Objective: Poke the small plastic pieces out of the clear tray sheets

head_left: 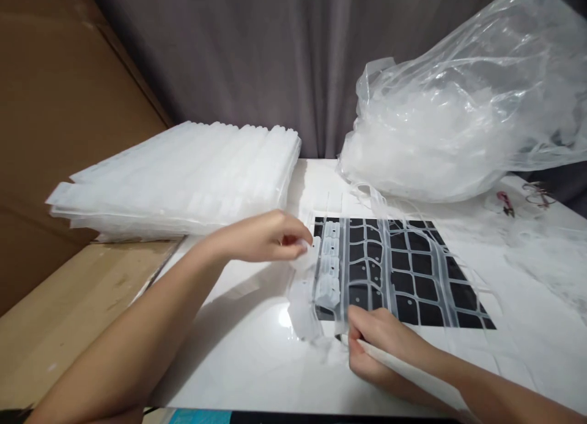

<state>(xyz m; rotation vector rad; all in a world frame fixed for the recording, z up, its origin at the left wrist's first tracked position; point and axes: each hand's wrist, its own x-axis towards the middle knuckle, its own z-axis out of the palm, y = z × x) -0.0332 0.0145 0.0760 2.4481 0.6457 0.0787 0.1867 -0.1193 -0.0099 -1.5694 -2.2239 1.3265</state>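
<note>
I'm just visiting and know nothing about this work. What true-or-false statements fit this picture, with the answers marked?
1. The right hand grips a slim white item. True.
2. The stack of white sheets is left of the clear plastic bag. True.
3. The left hand is inside the clear plastic bag. False: it is by the left edge of the black sheet, fingertips on translucent plastic.
4. The curtain is bright yellow. False: it is grey.
</note>
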